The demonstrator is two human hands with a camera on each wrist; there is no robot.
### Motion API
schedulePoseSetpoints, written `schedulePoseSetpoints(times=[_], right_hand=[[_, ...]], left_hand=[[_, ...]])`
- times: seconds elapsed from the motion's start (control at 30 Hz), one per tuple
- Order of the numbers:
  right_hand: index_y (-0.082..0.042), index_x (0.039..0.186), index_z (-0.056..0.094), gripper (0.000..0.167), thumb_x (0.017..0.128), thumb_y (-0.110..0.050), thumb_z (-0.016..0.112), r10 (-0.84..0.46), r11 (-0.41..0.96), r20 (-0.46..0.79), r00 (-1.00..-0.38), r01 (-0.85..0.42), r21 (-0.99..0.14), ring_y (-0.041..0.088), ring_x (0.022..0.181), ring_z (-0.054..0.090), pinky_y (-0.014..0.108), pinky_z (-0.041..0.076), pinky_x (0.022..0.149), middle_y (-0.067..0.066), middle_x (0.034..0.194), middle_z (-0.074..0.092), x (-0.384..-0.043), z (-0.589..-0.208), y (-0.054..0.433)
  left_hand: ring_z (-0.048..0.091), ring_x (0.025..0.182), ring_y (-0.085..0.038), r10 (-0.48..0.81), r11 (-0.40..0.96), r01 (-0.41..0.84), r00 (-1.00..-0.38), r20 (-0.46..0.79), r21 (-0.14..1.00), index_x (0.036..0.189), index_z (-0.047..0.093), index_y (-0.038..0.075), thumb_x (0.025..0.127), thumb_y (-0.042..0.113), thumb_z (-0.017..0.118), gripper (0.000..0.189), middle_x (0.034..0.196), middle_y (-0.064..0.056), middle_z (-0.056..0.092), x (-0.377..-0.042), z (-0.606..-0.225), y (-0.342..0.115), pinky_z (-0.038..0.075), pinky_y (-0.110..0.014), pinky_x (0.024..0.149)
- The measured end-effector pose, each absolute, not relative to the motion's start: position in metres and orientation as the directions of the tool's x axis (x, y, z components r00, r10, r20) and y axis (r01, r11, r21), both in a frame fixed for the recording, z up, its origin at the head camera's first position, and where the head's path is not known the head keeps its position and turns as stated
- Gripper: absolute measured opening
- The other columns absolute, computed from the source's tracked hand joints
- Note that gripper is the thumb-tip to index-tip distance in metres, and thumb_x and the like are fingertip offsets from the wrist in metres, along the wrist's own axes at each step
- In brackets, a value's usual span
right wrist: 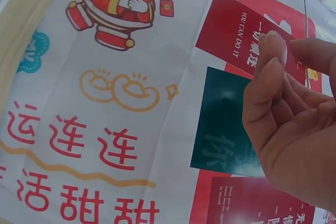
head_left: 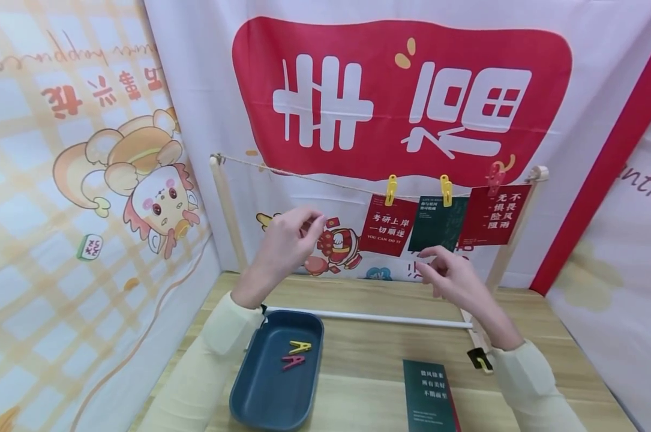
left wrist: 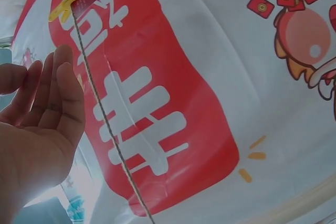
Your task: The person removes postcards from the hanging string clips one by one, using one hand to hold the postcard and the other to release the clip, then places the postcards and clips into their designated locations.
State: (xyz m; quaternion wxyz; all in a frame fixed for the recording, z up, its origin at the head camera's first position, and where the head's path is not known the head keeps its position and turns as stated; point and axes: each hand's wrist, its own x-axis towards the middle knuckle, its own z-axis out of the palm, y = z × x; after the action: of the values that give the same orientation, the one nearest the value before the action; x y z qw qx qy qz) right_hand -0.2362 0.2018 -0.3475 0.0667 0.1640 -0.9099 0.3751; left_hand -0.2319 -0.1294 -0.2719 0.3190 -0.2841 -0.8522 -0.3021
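My left hand (head_left: 289, 245), fingers loosely bent, hovers left of the hung cards and holds nothing. In the left wrist view the left hand (left wrist: 44, 114) is beside the string (left wrist: 100, 103), apart from it. My right hand (head_left: 452, 276), also holding nothing, is in front of the green card (head_left: 438, 222). That card hangs between a left red card (head_left: 388, 225) and a right red card (head_left: 500, 215). Yellow clothespins (head_left: 391, 191) hold the left and middle cards; a red clothespin (head_left: 495, 179) holds the right one. In the right wrist view, the right thumb and fingertips are apart.
A blue tray (head_left: 273, 393) on the table holds a yellow clothespin (head_left: 300, 347) and a red clothespin (head_left: 293, 361). More cards, a green one on top (head_left: 429, 396), lie at front right. Wooden posts (head_left: 229, 216) carry the string; a white rod (head_left: 368, 317) crosses low between them.
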Motion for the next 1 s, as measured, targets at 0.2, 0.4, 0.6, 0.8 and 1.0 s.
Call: schedulePoseSetpoints(times=[0.2,0.4,0.6,0.8,1.0], right_hand=[[-0.013,0.126,0.055,0.045,0.096,-0.046,0.058,-0.249,0.654,0.242,-0.938,-0.347,-0.672,0.022,0.067,0.064,0.027,0.056,0.062,0.009,0.093,0.070,-0.243,-0.343,0.194],[-0.010,0.128,0.054,0.043,0.098,-0.039,0.058,-0.262,0.665,0.230,-0.937,-0.348,-0.661,0.024,0.062,0.063,0.029,0.054,0.058,0.010,0.088,0.070,-0.255,-0.341,0.189],[-0.010,0.132,0.052,0.045,0.098,-0.038,0.058,-0.233,0.668,0.223,-0.947,-0.323,-0.671,0.021,0.060,0.063,0.029,0.054,0.058,0.014,0.089,0.070,-0.265,-0.340,0.187],[-0.009,0.136,0.050,0.051,0.098,-0.043,0.056,-0.203,0.666,0.217,-0.955,-0.297,-0.684,0.026,0.066,0.067,0.029,0.055,0.061,0.014,0.093,0.071,-0.270,-0.343,0.187],[-0.009,0.138,0.048,0.056,0.098,-0.047,0.054,-0.202,0.656,0.198,-0.959,-0.283,-0.700,0.020,0.068,0.067,0.030,0.056,0.064,0.013,0.097,0.073,-0.272,-0.349,0.184]], left_hand=[[0.059,0.074,-0.008,0.298,0.654,0.675,-0.645,0.704,0.341,0.108,0.070,0.010,0.095,0.027,0.064,0.022,0.094,-0.002,0.071,-0.237,-0.259,-0.120,0.056,-0.021,0.071],[0.064,0.088,-0.010,0.308,0.647,0.684,-0.638,0.706,0.337,0.114,0.068,0.011,0.095,0.027,0.064,0.025,0.104,-0.003,0.071,-0.244,-0.252,-0.116,0.057,-0.024,0.079],[0.065,0.093,-0.012,0.301,0.644,0.696,-0.613,0.730,0.319,0.118,0.064,0.010,0.094,0.027,0.065,0.030,0.114,-0.004,0.067,-0.251,-0.243,-0.110,0.057,-0.023,0.082],[0.064,0.100,-0.014,0.302,0.650,0.686,-0.628,0.717,0.327,0.124,0.060,0.012,0.093,0.029,0.065,0.035,0.119,-0.005,0.065,-0.258,-0.235,-0.099,0.057,-0.024,0.083],[0.065,0.103,-0.017,0.336,0.647,0.691,-0.637,0.693,0.322,0.125,0.061,0.011,0.093,0.028,0.066,0.036,0.122,-0.007,0.063,-0.266,-0.232,-0.086,0.057,-0.025,0.086]])
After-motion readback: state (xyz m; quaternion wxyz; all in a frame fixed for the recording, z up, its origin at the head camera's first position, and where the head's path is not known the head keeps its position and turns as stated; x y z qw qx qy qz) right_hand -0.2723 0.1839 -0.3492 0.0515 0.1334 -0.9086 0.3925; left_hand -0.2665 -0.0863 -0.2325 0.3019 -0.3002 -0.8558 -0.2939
